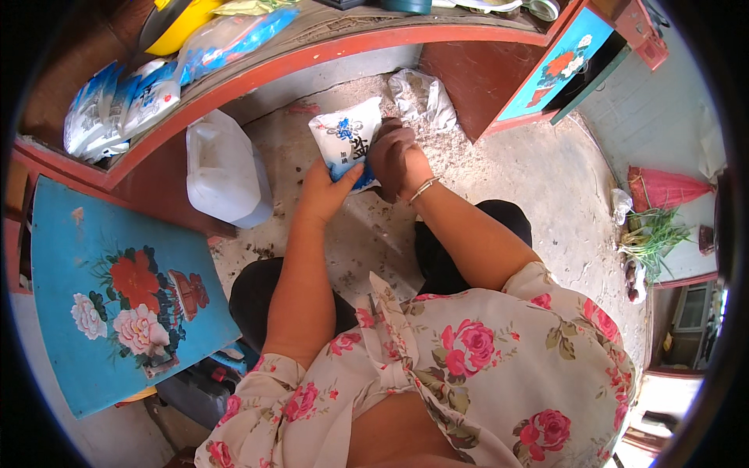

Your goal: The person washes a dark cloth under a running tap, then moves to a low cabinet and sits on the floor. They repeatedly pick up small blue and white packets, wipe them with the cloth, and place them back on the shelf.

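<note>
My left hand (329, 188) grips the lower edge of a white and blue plastic packet (346, 136), its thumb across the front. The packet looks full and bears writing and a printed pattern. A dark brown cloth (388, 158) is in my right hand (414, 169), pressed along the packet's right side. That cloth hides most of my right fingers. Both hands are above the concrete floor, in front of the open space under a red-edged wooden counter.
A white plastic jerrycan (225, 169) stands left of my hands. Similar packets (123, 111) lie on the counter (327, 50). An open blue painted door (134, 292) juts out at left. A crumpled plastic bag (422, 96) lies behind; green onions (655, 237) and a red sack (667, 188) sit at right.
</note>
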A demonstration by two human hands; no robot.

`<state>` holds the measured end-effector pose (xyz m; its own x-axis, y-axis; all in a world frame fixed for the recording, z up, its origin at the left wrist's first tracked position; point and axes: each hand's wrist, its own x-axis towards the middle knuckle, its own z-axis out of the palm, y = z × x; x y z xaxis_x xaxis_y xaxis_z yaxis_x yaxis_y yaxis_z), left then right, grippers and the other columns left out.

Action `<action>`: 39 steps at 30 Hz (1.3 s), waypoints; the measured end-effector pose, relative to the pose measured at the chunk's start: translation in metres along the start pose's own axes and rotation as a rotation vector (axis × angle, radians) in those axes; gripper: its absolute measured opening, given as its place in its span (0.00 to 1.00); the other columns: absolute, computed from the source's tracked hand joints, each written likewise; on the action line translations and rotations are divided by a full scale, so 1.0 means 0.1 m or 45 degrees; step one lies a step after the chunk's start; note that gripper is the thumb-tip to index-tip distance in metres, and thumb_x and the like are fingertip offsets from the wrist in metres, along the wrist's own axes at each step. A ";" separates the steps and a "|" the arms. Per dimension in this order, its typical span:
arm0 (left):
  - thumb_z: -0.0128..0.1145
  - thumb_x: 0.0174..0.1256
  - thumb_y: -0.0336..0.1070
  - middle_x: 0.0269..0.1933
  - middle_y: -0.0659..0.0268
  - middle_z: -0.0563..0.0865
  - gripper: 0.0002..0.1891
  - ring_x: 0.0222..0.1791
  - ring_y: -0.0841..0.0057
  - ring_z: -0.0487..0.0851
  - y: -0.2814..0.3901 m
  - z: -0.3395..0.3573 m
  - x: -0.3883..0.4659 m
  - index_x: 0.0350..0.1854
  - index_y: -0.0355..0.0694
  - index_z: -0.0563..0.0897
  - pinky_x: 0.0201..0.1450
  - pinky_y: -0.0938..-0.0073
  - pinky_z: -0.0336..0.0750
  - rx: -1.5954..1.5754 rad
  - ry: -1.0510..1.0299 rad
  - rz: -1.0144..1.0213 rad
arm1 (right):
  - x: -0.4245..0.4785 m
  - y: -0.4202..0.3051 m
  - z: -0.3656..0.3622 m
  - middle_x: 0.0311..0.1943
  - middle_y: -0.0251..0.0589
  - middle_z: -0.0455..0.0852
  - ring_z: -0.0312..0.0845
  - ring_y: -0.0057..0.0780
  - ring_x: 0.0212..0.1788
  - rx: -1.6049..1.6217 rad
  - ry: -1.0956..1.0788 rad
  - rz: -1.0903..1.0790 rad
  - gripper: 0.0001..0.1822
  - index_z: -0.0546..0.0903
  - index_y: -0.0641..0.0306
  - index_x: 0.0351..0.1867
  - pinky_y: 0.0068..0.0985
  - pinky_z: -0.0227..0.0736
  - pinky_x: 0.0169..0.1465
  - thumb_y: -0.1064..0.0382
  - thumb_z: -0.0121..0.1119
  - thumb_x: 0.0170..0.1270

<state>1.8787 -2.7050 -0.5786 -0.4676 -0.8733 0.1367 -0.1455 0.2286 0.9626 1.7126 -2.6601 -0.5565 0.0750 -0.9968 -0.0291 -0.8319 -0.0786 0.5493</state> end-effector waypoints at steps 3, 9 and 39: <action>0.67 0.61 0.48 0.40 0.64 0.87 0.23 0.40 0.79 0.81 0.00 0.04 0.03 0.48 0.33 0.82 0.45 0.73 0.75 0.072 0.040 -0.072 | 0.20 0.04 0.47 0.48 0.49 0.81 0.77 0.38 0.50 0.789 -0.037 0.114 0.17 0.76 0.64 0.49 0.33 0.72 0.53 0.57 0.49 0.65; 0.67 0.57 0.43 0.42 0.56 0.87 0.24 0.41 0.68 0.85 0.23 0.13 -0.05 0.51 0.33 0.80 0.45 0.68 0.76 0.043 -0.045 -0.033 | -0.07 -0.16 -0.08 0.56 0.57 0.73 0.68 0.52 0.59 1.366 0.720 0.176 0.22 0.69 0.64 0.61 0.38 0.63 0.63 0.61 0.52 0.67; 0.59 0.60 0.35 0.57 0.50 0.77 0.27 0.60 0.55 0.74 -0.34 0.30 -0.13 0.62 0.35 0.70 0.59 0.65 0.69 0.459 -0.145 0.241 | 0.19 -0.32 0.48 0.66 0.51 0.70 0.63 0.40 0.69 2.455 0.879 0.171 0.21 0.71 0.59 0.66 0.27 0.56 0.70 0.64 0.42 0.74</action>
<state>1.8635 -2.6883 -0.6204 -0.6061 -0.7526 0.2571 -0.3340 0.5343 0.7765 1.7142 -2.6774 -0.6144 -0.2564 -0.8629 0.4354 -0.1973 -0.3943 -0.8976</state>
